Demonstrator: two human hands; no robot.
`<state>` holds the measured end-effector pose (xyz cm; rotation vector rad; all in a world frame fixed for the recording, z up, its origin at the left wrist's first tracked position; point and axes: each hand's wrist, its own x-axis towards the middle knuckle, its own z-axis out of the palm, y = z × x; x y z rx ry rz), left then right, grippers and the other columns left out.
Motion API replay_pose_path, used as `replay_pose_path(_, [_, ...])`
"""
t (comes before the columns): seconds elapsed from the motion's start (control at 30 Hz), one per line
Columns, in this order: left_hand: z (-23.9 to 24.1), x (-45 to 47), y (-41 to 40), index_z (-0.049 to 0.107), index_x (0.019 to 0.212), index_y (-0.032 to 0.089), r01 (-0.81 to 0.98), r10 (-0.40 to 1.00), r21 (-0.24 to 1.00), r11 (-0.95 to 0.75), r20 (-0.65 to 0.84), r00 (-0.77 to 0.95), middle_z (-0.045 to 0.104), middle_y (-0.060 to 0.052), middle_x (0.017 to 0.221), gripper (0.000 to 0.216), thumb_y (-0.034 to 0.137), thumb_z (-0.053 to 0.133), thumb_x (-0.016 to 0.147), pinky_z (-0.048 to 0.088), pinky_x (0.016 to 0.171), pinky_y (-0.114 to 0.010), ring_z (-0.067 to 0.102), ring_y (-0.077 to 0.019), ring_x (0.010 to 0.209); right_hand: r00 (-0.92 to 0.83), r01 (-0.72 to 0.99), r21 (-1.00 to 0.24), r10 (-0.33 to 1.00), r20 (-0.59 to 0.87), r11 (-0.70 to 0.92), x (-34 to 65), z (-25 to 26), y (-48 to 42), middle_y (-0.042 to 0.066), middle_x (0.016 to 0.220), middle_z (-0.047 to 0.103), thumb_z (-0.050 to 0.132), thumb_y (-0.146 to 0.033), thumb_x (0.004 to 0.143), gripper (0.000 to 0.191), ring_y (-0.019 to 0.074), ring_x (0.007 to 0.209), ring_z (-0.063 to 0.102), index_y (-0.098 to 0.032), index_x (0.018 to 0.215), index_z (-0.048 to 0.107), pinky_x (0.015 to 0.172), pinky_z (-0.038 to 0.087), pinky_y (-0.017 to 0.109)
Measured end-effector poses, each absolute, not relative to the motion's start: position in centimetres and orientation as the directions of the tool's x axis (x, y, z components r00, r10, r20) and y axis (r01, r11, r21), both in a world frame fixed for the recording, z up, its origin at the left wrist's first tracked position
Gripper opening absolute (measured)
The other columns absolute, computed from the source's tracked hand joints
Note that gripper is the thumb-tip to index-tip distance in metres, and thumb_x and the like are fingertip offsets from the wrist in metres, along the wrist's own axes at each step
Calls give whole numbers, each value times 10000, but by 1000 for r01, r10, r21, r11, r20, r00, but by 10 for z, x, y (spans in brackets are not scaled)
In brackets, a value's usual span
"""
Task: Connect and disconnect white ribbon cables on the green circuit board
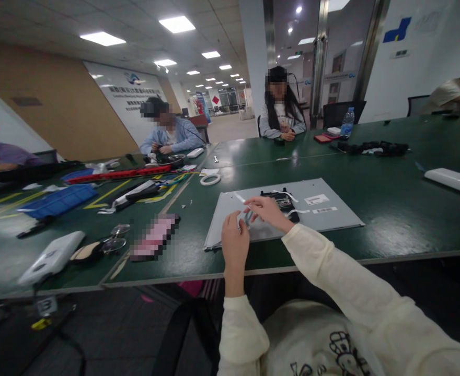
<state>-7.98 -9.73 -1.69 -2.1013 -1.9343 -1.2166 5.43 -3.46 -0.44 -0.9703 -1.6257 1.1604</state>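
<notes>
Two hands meet over the near edge of the grey panel [292, 209], which lies flat on the green table [390, 209] straight in front of you. Your left hand [234, 241] is raised with its back to the camera and its fingers curled inward; your right hand [267, 210] reaches across from the right, fingertips pinched together. Between them you hold what looks like a thin white strip [241, 199], perhaps tape or a flat ribbon, though the view is too small and blurred to be sure, and I cannot tell exactly how the left fingers close on it.

Just beyond your right hand, on the panel, sits a small dark circuit board [283, 200] with more white strips trailing from it, and two white labels [317, 199] lie further right on the panel. Left of the panel rest a roll of white tape [210, 179], a pair of glasses [116, 237] and a white device [52, 257].

Judging by its look, the strip is very light and limp, likely to curl, crease or stick to itself, so hold it by its ends, gently. Stiff but thin, the panel probably flexes and scratches easily; take it by two opposite edges, clear of the board.
</notes>
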Motion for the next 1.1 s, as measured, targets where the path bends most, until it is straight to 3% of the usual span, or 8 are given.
replay_pose_path(0.1, [-19,-82,-97,538,1199,166,863,835,461,-205,542,-92,609,-114,1209,328,160,373,916,426,1043,-367,551,-218,1185,-344,220,-971,939,15,96,50,-17,-32,99,885,735,483,-93,838,270,90,502,639,-89,1031,673,426,404,139])
replay_pose_path(0.2, [-21,-85,-91,527,1231,160,864,848,455,-216,526,-66,604,-115,1247,357,140,379,907,424,1047,-359,543,-212,1206,-325,277,-960,944,-61,33,48,-23,-31,104,848,734,493,-65,807,233,102,502,646,-78,927,692,421,402,145])
replay_pose_path(0.43, [-17,-81,-66,552,1247,145,910,927,350,-220,367,83,615,-117,1278,390,106,383,898,406,1051,-316,555,-196,1206,-327,320,-942,945,-11,99,50,-20,-36,64,806,724,455,-86,810,223,116,537,662,-128,789,674,431,412,157])
replay_pose_path(0.63, [-13,-76,-63,555,1261,170,949,975,272,-159,192,108,655,-117,1216,375,165,357,942,440,955,-288,611,-197,1127,-321,380,-905,945,63,189,49,-25,-37,22,620,655,448,-73,792,224,110,520,642,-156,630,578,467,439,148])
replay_pose_path(0.77, [-9,-78,-62,522,1291,189,965,988,241,-100,139,68,674,-124,1183,372,200,379,948,449,901,-287,636,-209,1087,-343,353,-921,939,35,163,49,-27,-37,6,565,622,441,-56,784,216,95,452,597,-149,661,593,449,435,153])
replay_pose_path(1.1, [-4,-71,-46,530,1144,195,990,996,133,-55,82,44,673,-126,1148,257,302,399,951,445,845,-296,636,-218,1057,-355,315,-947,918,-175,-58,52,-28,-28,-30,518,567,487,-32,823,174,83,380,553,-132,906,603,376,370,141])
